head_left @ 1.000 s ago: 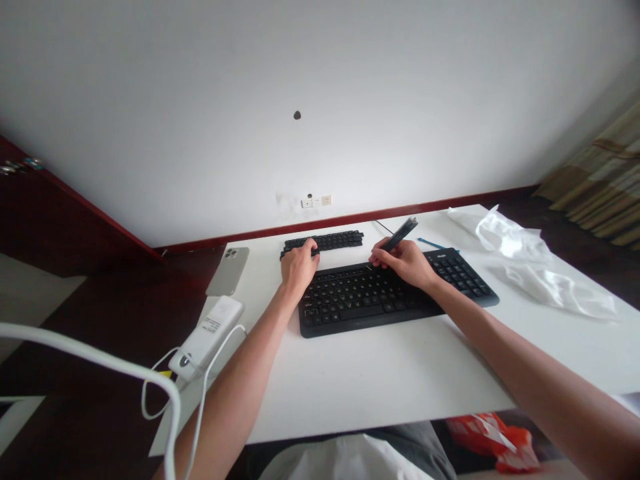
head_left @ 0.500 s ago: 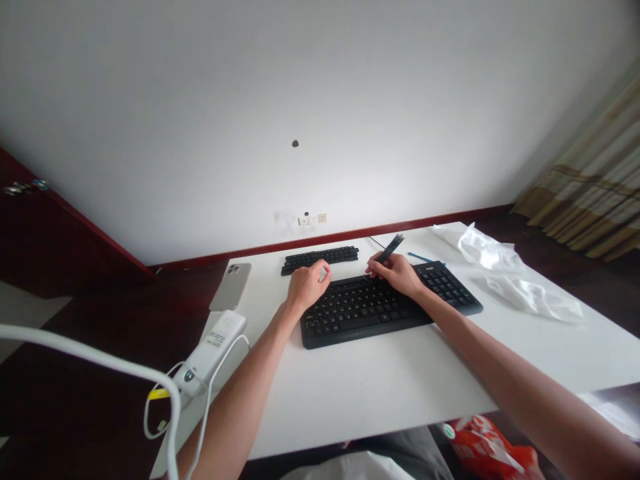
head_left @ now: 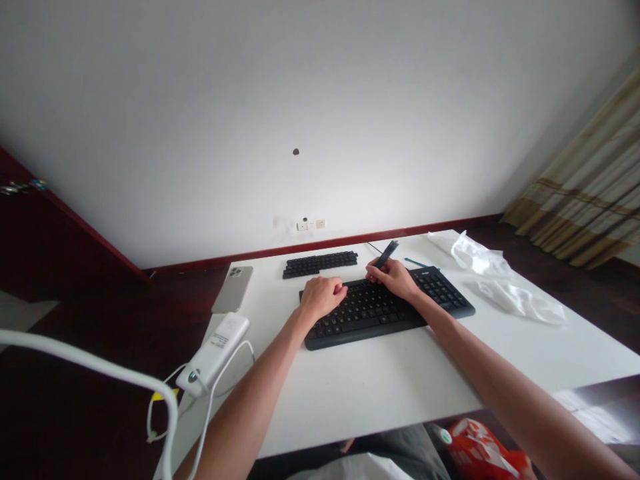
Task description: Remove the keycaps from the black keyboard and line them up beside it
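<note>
A black keyboard lies on the white table. My right hand rests over its back edge, fingers closed round a black pen-like tool held tilted; its ragged upper end resembles a brush, and its lower end is hidden by my fingers. My left hand is curled over the keyboard's back left part, knuckles up, and whatever its fingers may hold is hidden. Behind that hand, several black keycaps lie in close rows, separate from the keyboard.
A phone and a white power strip with cables lie along the table's left side. Crumpled clear plastic bags are at the right. A thin blue stick lies behind the keyboard. A red bag sits below the front edge.
My left hand has moved right, from beside the keycap rows onto the keyboard, and its fingers have curled in. My right hand keeps the black tool near the same spot. The view has shifted slightly.
</note>
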Motion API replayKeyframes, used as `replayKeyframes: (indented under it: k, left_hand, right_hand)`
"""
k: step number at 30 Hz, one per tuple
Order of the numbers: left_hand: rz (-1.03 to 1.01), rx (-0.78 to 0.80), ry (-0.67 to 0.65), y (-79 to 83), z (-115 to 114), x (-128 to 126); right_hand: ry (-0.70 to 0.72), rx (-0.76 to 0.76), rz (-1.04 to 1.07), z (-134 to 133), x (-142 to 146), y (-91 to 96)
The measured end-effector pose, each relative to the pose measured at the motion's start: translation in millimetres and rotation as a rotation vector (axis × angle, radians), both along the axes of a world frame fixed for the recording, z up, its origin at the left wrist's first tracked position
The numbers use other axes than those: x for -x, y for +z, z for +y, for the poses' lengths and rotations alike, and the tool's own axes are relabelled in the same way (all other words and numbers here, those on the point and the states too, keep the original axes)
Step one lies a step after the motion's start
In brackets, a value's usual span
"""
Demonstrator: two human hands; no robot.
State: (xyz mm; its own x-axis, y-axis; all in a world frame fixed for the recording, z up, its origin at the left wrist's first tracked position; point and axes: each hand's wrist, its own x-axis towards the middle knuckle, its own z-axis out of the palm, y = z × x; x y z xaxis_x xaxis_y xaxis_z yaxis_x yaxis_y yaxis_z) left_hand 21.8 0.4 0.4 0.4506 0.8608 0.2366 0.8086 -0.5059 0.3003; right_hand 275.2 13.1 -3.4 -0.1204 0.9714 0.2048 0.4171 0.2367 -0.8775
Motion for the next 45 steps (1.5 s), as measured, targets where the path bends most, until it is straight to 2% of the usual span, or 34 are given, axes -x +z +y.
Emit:
replayKeyframes:
  k: [8,17,26,45]
  left_hand:
    - [-0.017,-0.014,-0.003,-2.3,1.5,0.2]
    - [-0.026,-0.020,-0.018,-2.3,1.8,1.1]
    - [-0.044,-0.001,-0.018,-2.7,1.7,0.7]
    - [-0.019,-0.006,-0.011,-3.5,2.1,0.7]
  right_hand:
    - [-0.056,-0.014,-0.076,-1.5,0.7,1.1]
    - [-0.021,-0.026,-0.112,-2.5,-1.5,0.9]
    - [-0.002,0.019,-0.066,-1.7,-3.4,0.1]
    - [0.007,0.017,-0.067,-2.1,-3.4,0.9]
